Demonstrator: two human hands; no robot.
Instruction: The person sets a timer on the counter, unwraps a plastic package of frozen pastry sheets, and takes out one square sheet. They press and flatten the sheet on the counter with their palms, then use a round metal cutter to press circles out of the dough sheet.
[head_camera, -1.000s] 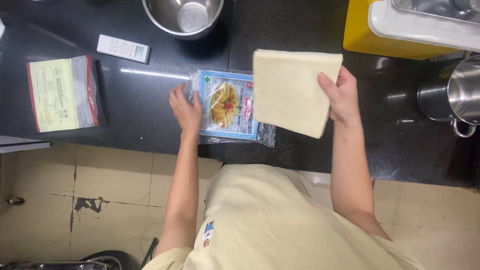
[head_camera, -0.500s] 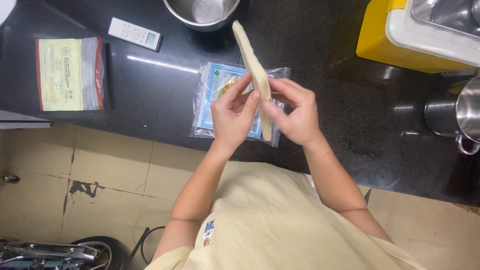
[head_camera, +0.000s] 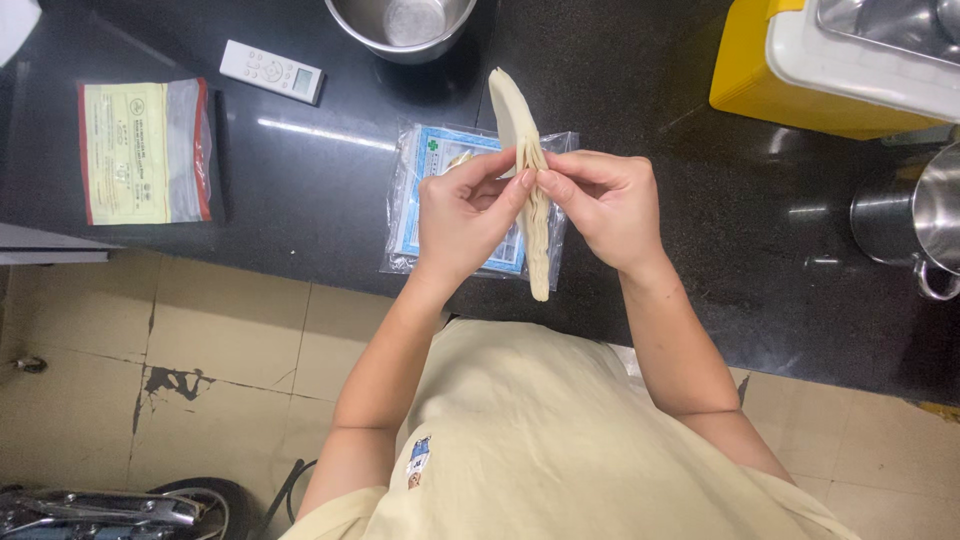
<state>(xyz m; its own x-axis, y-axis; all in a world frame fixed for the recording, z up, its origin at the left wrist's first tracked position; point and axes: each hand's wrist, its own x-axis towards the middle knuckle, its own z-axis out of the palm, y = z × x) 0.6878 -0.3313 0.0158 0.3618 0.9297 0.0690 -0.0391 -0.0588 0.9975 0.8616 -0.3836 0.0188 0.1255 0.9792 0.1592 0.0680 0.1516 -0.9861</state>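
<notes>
**Both hands on the stack, edge-on**

Far left on the dark counter (head_camera: 300, 190) lies a zip bag with a yellow card (head_camera: 145, 150), a white remote (head_camera: 272, 72) beside it, a steel bowl (head_camera: 405, 25) further along. Your left hand (head_camera: 465, 215) pinches the stack of pale sheets (head_camera: 530, 180), fingers closed on its edge; it stands upright above the clear printed packet (head_camera: 425, 190), likely so the layers show. Your right hand (head_camera: 605, 205) pinches the other face, fingertips picking at the layers. Yellow box (head_camera: 750, 70) far right.
</notes>
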